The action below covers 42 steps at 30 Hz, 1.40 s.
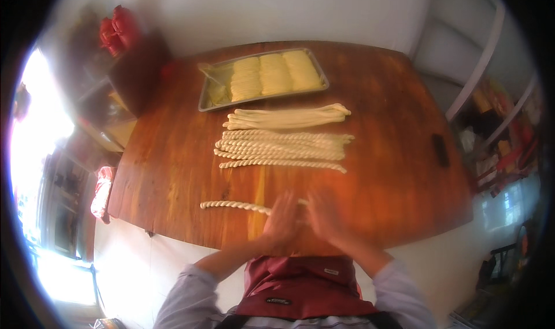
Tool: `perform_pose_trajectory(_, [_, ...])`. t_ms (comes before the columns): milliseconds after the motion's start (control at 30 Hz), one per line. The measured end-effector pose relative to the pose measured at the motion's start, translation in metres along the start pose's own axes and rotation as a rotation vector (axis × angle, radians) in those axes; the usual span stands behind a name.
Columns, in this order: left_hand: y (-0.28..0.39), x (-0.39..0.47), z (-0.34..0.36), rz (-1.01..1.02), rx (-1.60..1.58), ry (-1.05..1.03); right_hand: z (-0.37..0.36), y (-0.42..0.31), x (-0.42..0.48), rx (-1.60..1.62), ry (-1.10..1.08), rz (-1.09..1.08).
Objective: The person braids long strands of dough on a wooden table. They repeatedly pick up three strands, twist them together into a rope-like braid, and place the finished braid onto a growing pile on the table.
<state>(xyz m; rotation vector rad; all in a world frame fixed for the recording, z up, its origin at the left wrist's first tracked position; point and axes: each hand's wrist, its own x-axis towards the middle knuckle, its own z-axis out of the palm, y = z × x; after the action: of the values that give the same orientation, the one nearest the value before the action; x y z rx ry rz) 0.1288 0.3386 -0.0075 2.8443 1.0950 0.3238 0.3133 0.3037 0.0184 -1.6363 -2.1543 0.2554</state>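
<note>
A twisted dough rope lies near the front of the wooden table and runs under my left hand. My right hand is close beside it, with a short bit of dough showing between the two. Both hands are blurred, fingers stretched forward and low over the tabletop; their grip on the dough is hidden. Farther back lies a single twisted dough strand. Behind that is a bundle of several twisted strands, then a bundle of smooth, untwisted dough strands.
A metal tray at the table's back holds three blocks of layered dough and crumpled clear plastic film. A dark flat object lies on the wooden table at right. Red bags sit on a cabinet at back left.
</note>
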Motion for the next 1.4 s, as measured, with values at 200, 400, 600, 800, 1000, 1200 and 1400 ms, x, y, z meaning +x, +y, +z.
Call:
perform_pose_trajectory(200, [0.033,-0.032,0.018,-0.33,-0.359,0.214,0.02,0.012,-0.016,-0.022,-0.027,0.008])
perform_pose_trajectory(400, [-0.004,0.007,0.015,-0.116,0.046,0.082,0.006,-0.008,0.008,-0.035,0.29,-0.112])
perform_pose_trajectory(600, [0.037,-0.04,0.02,-0.31,-0.386,0.269,0.009,0.009,-0.016,0.018,0.008,-0.065])
perform_pose_trajectory(800, [-0.002,0.012,0.003,-0.115,0.005,0.053,0.017,0.001,0.011,-0.064,0.258,-0.131])
perform_pose_trajectory(1000, [0.044,-0.046,0.006,-0.288,-0.381,0.226,0.012,0.003,-0.015,-0.048,-0.03,-0.064])
perform_pose_trajectory(1200, [-0.004,0.026,-0.007,-0.066,0.097,-0.066,0.013,-0.003,0.014,-0.065,0.264,-0.083])
perform_pose_trajectory(1400, [0.048,-0.05,-0.004,-0.243,-0.267,0.037,0.01,-0.006,-0.025,0.039,0.089,0.02])
